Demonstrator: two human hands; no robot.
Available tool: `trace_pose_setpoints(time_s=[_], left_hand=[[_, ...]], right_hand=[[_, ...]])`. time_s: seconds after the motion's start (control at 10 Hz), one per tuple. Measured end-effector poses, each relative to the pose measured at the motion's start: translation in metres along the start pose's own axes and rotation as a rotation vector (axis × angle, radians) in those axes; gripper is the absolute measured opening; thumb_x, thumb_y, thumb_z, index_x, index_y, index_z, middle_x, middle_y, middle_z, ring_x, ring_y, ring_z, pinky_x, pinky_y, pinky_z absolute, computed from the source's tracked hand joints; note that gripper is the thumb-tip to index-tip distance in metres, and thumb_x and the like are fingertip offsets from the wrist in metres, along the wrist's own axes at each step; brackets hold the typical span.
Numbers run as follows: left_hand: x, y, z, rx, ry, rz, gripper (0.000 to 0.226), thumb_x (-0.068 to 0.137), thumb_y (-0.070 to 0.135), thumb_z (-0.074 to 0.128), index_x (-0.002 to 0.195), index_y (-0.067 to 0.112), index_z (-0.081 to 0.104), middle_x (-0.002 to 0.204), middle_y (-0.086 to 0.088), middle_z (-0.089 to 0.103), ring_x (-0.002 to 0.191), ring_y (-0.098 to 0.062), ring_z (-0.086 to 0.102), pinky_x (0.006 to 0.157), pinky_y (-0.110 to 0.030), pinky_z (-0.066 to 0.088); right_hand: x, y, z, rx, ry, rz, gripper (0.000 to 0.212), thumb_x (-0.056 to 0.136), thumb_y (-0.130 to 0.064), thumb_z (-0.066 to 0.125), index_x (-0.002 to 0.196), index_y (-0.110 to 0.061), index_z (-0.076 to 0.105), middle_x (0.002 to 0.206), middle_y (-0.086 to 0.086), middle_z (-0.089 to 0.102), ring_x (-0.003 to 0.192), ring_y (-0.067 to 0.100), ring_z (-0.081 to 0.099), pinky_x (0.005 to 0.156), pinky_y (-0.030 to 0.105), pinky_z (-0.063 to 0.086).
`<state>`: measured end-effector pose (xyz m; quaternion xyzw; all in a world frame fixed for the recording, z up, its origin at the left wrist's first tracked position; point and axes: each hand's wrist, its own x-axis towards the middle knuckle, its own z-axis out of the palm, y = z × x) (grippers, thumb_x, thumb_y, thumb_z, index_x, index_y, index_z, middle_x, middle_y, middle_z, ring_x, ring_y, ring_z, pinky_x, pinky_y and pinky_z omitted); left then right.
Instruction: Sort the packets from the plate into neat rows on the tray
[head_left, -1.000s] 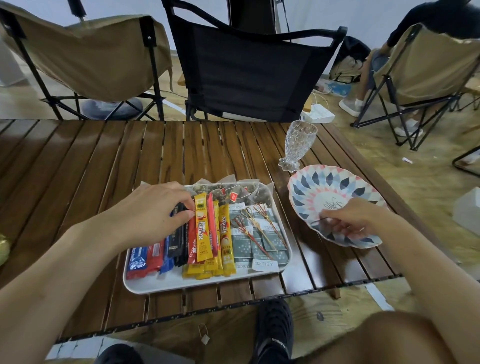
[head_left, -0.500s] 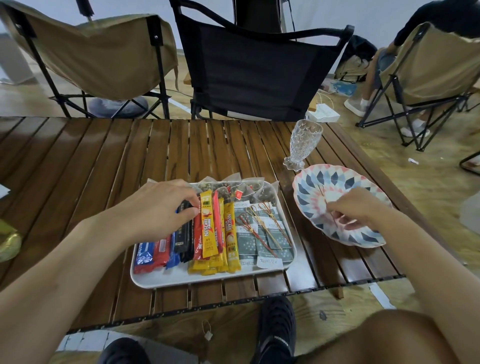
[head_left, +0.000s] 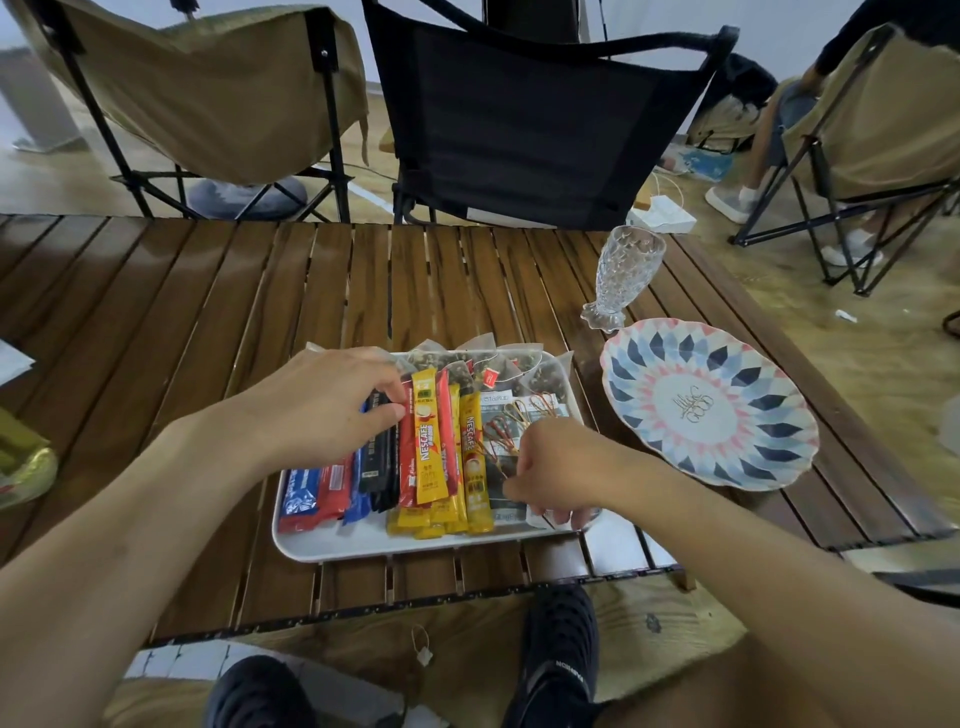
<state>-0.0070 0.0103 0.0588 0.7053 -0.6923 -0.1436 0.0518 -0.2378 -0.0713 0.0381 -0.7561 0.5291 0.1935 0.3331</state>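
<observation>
Head view: both hands down over the tray (head_left: 363, 543).
Shows left hand (head_left: 332, 410) pinching the tops of stick packets (head_left: 431, 441) lined up across the tray's left half, right hand (head_left: 556, 467) curled, pinching a thin stick (head_left: 496, 457) above grey packets (head_left: 496, 415) on its right half; plate (head_left: 779, 415) just right of the tray.

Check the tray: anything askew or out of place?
Mostly neat. On the tray, the blue and red packets at the left end lie slanted beside the black sticks the left hand pinches, and the tea bags overhang the far rim. The right hand pinches a pick over the grey packets.
</observation>
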Motion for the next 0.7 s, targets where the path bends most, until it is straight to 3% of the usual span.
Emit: trace_pose_setpoints(time_s=[0.1, 0.3, 0.4, 0.5, 0.6, 0.7], left_hand=[[0.001, 0.001, -0.001, 0.004, -0.017, -0.004, 0.037, 0.104, 0.049, 0.055, 0.136, 0.032, 0.062, 0.139, 0.013, 0.056, 0.11, 0.0, 0.05, 0.079, -0.018, 0.043], [-0.001, 0.0, -0.004, 0.028, -0.023, -0.034, 0.035, 0.104, 0.048, 0.055, 0.134, 0.032, 0.064, 0.136, 0.012, 0.058, 0.112, 0.001, 0.049, 0.096, -0.028, 0.048], [-0.002, -0.018, -0.009, 0.055, 0.01, -0.127, 0.03, 0.104, 0.047, 0.055, 0.128, 0.032, 0.064, 0.121, 0.007, 0.061, 0.107, -0.007, 0.058, 0.088, -0.031, 0.054], [-0.004, -0.053, -0.012, 0.011, 0.004, -0.372, 0.024, 0.103, 0.038, 0.061, 0.122, 0.024, 0.066, 0.117, 0.0, 0.068, 0.1, -0.012, 0.062, 0.075, -0.03, 0.052], [-0.005, -0.078, -0.004, -0.035, -0.209, -0.594, 0.017, 0.103, 0.017, 0.064, 0.119, 0.014, 0.069, 0.105, -0.008, 0.076, 0.086, -0.02, 0.074, 0.073, -0.035, 0.059], [-0.007, -0.086, 0.016, -0.262, -0.349, -0.668, 0.013, 0.108, 0.02, 0.058, 0.118, 0.012, 0.061, 0.096, -0.012, 0.078, 0.069, -0.021, 0.077, 0.059, -0.032, 0.06]], right_hand=[[0.002, 0.001, 0.002, -0.018, 0.038, -0.013, 0.026, 0.095, -0.018, 0.061, 0.084, 0.001, 0.074, 0.071, 0.013, 0.074, 0.056, 0.025, 0.071, 0.051, 0.03, 0.062], [0.004, 0.004, 0.0, -0.05, 0.058, -0.024, 0.022, 0.096, -0.021, 0.062, 0.085, -0.003, 0.07, 0.066, 0.009, 0.071, 0.055, 0.023, 0.07, 0.054, 0.036, 0.065], [0.0, 0.009, -0.016, -0.006, 0.154, -0.049, 0.028, 0.099, -0.032, 0.065, 0.09, -0.005, 0.069, 0.071, 0.012, 0.072, 0.051, 0.022, 0.07, 0.045, 0.029, 0.059], [0.003, 0.03, -0.041, 0.048, 0.336, -0.015, 0.029, 0.102, -0.034, 0.061, 0.094, -0.007, 0.069, 0.076, 0.015, 0.072, 0.051, 0.02, 0.071, 0.044, 0.028, 0.057], [0.015, 0.056, -0.049, 0.093, 0.359, 0.092, 0.027, 0.102, -0.029, 0.059, 0.094, -0.006, 0.067, 0.075, 0.015, 0.073, 0.05, 0.021, 0.068, 0.048, 0.034, 0.061], [0.017, 0.068, -0.049, 0.087, 0.316, 0.117, 0.028, 0.105, -0.033, 0.057, 0.096, -0.008, 0.065, 0.072, 0.013, 0.072, 0.045, 0.015, 0.063, 0.044, 0.026, 0.055]])
